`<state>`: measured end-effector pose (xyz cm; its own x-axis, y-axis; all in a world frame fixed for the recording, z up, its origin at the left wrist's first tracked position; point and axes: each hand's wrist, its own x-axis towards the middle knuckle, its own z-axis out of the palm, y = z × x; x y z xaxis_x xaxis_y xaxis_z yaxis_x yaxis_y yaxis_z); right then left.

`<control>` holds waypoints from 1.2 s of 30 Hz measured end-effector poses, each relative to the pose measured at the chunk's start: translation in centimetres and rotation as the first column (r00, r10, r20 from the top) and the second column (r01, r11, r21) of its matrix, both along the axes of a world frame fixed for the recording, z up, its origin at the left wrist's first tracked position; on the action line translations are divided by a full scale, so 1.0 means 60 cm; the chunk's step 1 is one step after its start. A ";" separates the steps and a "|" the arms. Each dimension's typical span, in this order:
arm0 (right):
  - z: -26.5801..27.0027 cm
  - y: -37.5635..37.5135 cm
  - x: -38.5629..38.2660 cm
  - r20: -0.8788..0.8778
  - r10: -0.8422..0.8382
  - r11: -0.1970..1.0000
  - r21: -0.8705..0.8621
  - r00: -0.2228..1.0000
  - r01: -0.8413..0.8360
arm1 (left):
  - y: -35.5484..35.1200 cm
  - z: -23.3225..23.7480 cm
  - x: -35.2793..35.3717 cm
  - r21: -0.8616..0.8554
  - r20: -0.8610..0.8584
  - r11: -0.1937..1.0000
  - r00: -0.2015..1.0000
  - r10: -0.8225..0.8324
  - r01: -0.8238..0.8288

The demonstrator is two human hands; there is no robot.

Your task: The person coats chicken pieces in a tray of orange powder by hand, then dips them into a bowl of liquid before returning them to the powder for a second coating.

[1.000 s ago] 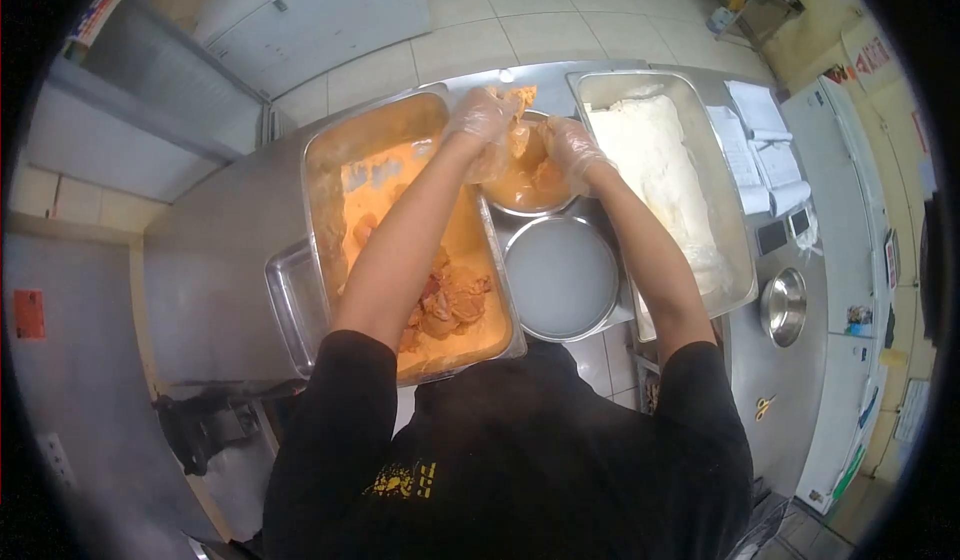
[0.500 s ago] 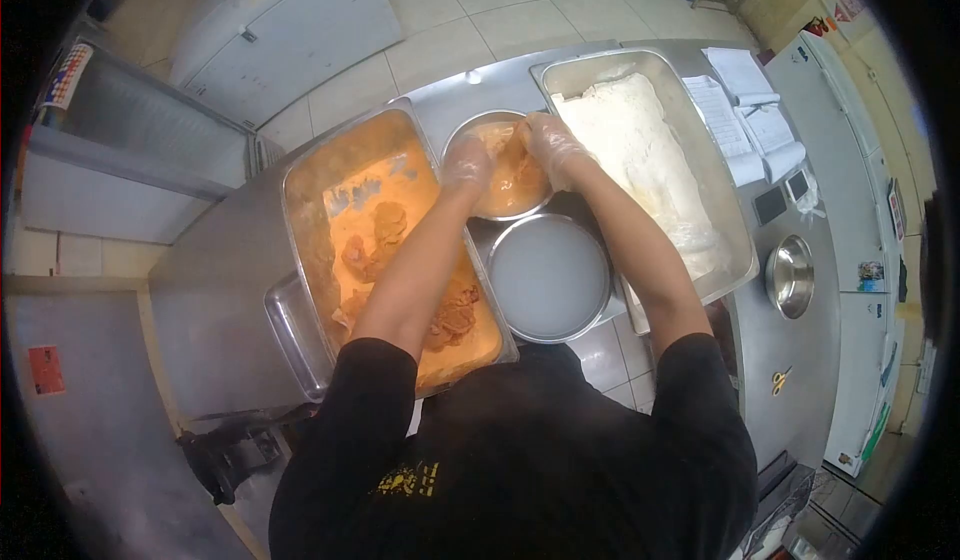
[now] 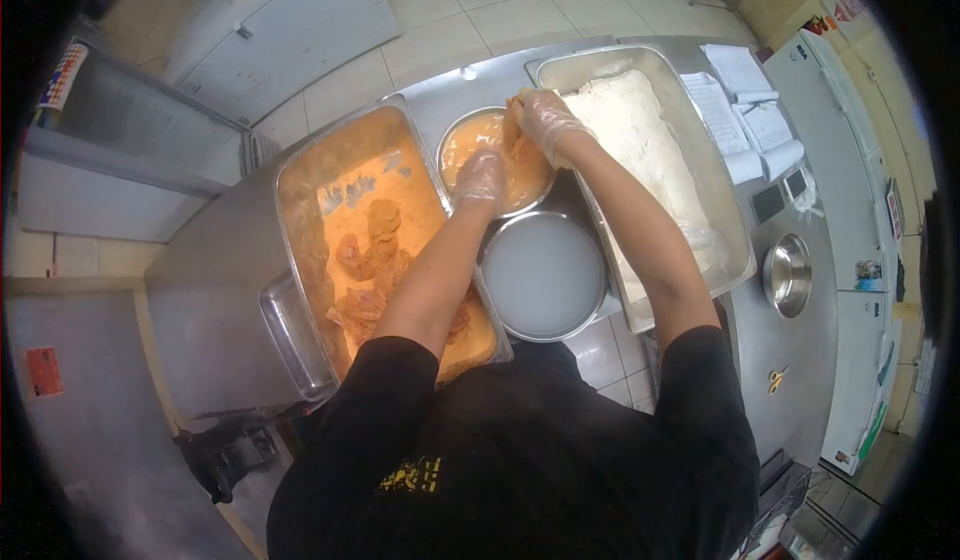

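Note:
A round metal bowl (image 3: 449,126) holds orange marinade (image 3: 478,132). My right hand (image 3: 548,120), in a clear plastic glove, grips an orange-coated piece of raw meat (image 3: 517,110) over the bowl's right side. Part of the piece hangs toward the liquid. My left hand (image 3: 483,177), also gloved, reaches over the bowl's near left part; its fingertips are at or in the marinade and hard to make out. On the left, a deep metal tray (image 3: 300,175) contains several orange-coated meat pieces (image 3: 375,260).
A second tray (image 3: 738,230) of white flour (image 3: 640,140) stands on the right. Close to my body is a round pan of cloudy liquid (image 3: 545,275). Papers (image 3: 735,110), a phone (image 3: 768,203), a steel bowl (image 3: 788,275) and scissors (image 3: 777,380) lie further right.
My right hand has lifted slightly up and left with the meat, over the rim. My left hand has moved down and right, away from the bowl's left edge.

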<state>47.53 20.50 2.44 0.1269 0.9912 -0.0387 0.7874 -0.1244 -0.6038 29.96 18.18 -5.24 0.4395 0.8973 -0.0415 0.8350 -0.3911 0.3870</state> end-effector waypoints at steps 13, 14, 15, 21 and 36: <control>0.000 -0.006 -0.009 -0.034 -0.045 0.998 -0.044 0.998 0.043 | 0.068 -0.028 0.010 0.042 -0.119 0.999 0.993 -0.025 0.031; 0.003 -0.014 -0.009 -0.046 -0.055 0.998 -0.029 0.997 0.054 | 0.073 -0.036 0.007 0.047 -0.124 0.997 0.991 -0.050 0.057; 0.007 -0.017 -0.008 -0.059 -0.066 0.998 -0.013 0.996 0.065 | 0.079 -0.043 0.006 0.053 -0.129 0.995 0.989 -0.076 0.083; 0.019 -0.030 -0.009 -0.012 0.011 0.997 -0.075 1.000 -0.011 | 0.092 -0.011 0.000 -0.066 -0.037 0.998 0.999 0.013 -0.015; 0.037 -0.042 -0.034 -0.095 0.024 0.996 0.086 0.995 -0.016 | 0.088 0.141 -0.043 -0.193 0.108 0.966 0.975 0.193 -0.170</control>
